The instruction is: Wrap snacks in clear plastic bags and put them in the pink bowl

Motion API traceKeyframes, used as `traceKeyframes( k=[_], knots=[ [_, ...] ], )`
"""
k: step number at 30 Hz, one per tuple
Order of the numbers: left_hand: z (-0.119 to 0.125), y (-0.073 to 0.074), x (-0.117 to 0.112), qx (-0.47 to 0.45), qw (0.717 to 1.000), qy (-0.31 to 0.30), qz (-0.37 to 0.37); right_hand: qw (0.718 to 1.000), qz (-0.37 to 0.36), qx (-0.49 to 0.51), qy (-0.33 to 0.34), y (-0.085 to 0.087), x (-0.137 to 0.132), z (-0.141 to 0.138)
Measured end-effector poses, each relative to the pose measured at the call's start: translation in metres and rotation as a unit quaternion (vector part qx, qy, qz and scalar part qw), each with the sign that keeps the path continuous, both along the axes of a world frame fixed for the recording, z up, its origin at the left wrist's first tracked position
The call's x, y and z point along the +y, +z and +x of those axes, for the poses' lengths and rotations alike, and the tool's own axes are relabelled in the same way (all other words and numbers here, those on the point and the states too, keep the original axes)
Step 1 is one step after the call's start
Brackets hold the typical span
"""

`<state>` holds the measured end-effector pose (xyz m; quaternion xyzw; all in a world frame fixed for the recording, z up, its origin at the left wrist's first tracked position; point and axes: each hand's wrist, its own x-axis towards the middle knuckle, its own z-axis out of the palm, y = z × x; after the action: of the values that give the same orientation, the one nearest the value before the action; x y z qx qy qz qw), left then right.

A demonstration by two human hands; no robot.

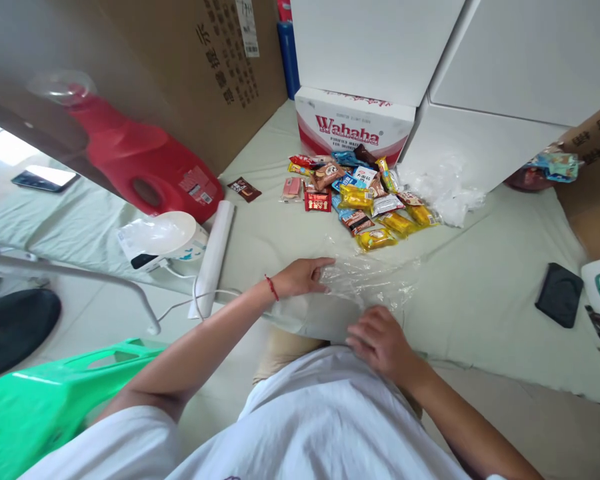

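Note:
A crumpled clear plastic bag (365, 280) lies spread near the front edge of the cloth-covered surface (460, 287). My left hand (303, 277), with a red string bracelet at its wrist, rests at the bag's left side. Its index finger is stretched out over the plastic and the thumb stands apart from it. Nearer to my body, my right hand (380, 337) hovers or rests by the bag's front edge with bent, slightly blurred fingers; whether they pinch the film is unclear. Just beyond the bag sits a pile of wrapped snacks (357, 198) in yellow, brown, blue and red.
Behind the snacks stands a Wahaha carton (353, 123), beside white cabinets (485, 60). More crumpled plastic (443, 190) lies right. At left are a red jug (150, 160), a white roll (213, 260), a paper cup (183, 233) and a green stool (65, 393). A black pad (559, 295) lies far right.

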<state>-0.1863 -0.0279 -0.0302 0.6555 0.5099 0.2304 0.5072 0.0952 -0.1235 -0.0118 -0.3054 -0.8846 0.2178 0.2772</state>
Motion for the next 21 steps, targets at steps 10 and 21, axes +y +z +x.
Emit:
traceKeyframes(
  k=[10,21],
  knots=[
    [-0.003,0.01,-0.012,0.05,0.996,-0.06,0.047,0.942,-0.074,-0.326,0.032,0.012,0.055,-0.052],
    [0.019,0.026,-0.003,-0.339,0.824,0.287,-0.352,0.943,-0.066,-0.319,0.065,-0.003,0.018,-0.071]
  ],
)
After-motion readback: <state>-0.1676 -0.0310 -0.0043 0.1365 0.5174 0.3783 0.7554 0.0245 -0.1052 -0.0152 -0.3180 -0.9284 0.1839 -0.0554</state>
